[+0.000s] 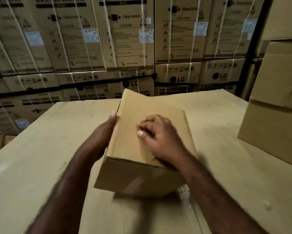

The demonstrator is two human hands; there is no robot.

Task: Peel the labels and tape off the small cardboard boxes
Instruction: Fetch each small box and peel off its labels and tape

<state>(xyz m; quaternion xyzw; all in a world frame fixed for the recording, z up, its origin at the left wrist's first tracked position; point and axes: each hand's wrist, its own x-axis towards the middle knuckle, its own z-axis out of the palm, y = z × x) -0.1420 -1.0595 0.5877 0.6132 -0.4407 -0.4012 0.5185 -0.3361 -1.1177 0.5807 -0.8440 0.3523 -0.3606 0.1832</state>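
Steadying small cardboard box (pixel 147 132) on worktop (pixel 40 166), well left of carton stack (pixel 273 119). Pressing L hand (pixel 108 130) flat to box's left side, fingers straight; resting R hand (pixel 157 137) on top, fingers curled. Pinching anything or not, can't tell, too blurred. Prob light, stiff, thin-walled: brace at sides, pick at edge of glossy tape (pixel 135 182) on near face.

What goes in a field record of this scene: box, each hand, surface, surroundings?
Box: small cardboard box, tilted on the cardboard work surface
Left: left hand flat against the box's left side
Right: right hand on the box top, fingers curled; whether it pinches anything is blurred
Near face: pale strip, maybe tape
Right side: plain cartons, stacked
Behind: washing machine cartons
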